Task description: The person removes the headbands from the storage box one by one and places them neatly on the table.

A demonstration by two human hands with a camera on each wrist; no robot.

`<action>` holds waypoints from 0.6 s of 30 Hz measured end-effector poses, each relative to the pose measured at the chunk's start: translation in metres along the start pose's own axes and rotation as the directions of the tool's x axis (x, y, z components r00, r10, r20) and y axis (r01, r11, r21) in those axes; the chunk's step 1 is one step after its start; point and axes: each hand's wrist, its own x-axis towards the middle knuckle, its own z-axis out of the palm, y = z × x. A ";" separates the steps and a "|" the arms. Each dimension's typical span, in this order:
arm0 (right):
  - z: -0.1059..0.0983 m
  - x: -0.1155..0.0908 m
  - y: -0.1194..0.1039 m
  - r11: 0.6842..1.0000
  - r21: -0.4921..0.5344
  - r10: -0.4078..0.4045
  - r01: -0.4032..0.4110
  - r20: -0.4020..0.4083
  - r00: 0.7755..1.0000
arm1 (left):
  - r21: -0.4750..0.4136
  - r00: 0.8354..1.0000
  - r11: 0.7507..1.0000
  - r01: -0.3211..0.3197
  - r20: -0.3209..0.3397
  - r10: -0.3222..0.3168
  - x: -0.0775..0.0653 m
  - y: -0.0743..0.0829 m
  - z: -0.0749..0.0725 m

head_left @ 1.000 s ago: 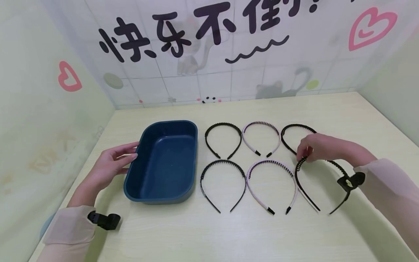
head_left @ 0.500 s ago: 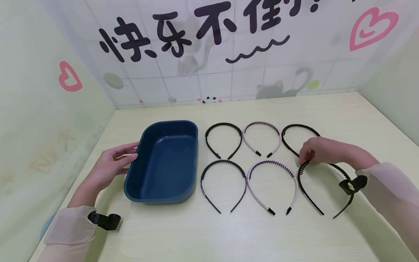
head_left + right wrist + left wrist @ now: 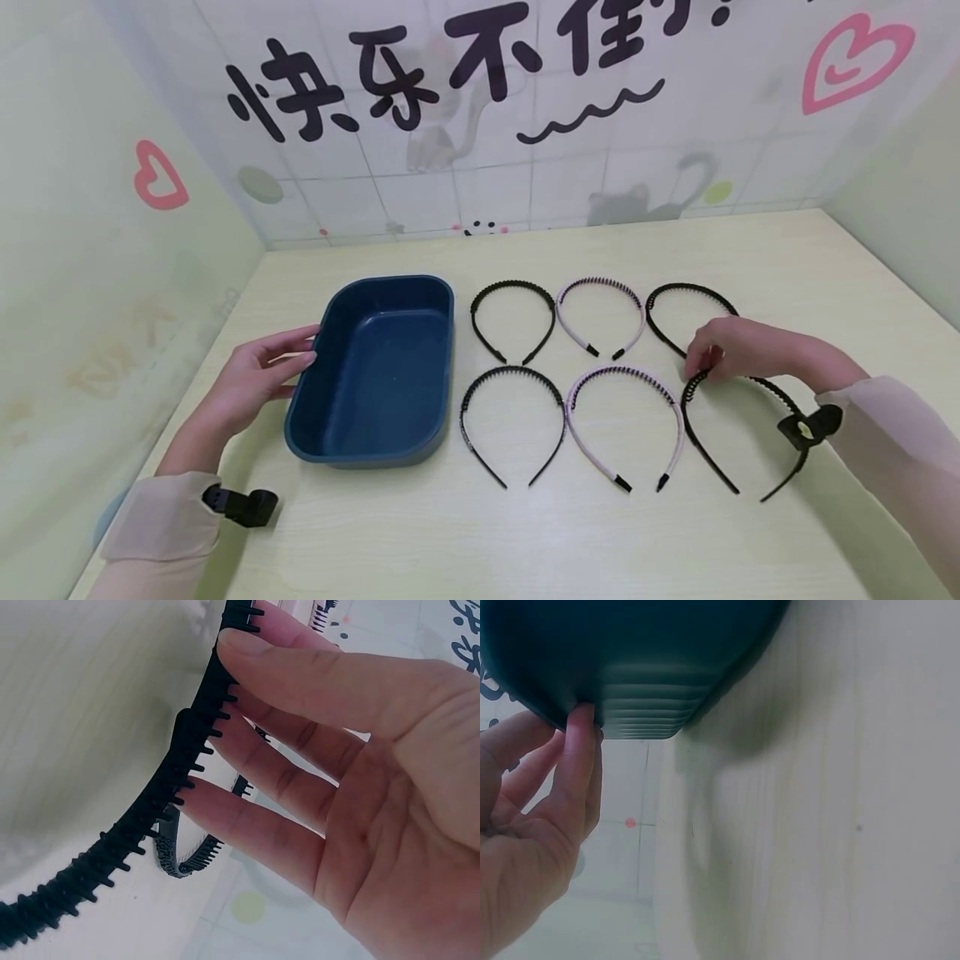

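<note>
My left hand [image 3: 262, 375] rests its extended fingers and thumb against the left side of a deep blue plastic basin [image 3: 367, 457]. In the left wrist view, fingertips [image 3: 582, 720] touch the basin's ribbed wall. At the right, my right hand [image 3: 738, 348] pinches the toothed top of a black headband [image 3: 139, 817] between thumb and fingers. That headband lies at the front right of two rows, its two ends toward me. Close to its left is a lilac headband [image 3: 587, 440]; behind it, another black headband [image 3: 663, 332] is partly hidden by the hand.
Also on the pale wooden table [image 3: 525, 542] are a black headband [image 3: 552, 313] and a lilac headband [image 3: 642, 317] in the back row. A thin black headband [image 3: 560, 398] lies front left, near the basin. A printed wall sheet [image 3: 480, 192] bounds the back.
My right hand has shifted slightly right and toward me, bringing the front right black headband with it. The left hand and the basin have stayed in place.
</note>
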 end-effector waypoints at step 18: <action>0.002 -0.001 0.000 1.000 0.010 0.007 -0.007 -0.001 1.000 | 0.001 1.000 1.000 0.003 -0.001 -0.003 0.000 0.000 0.000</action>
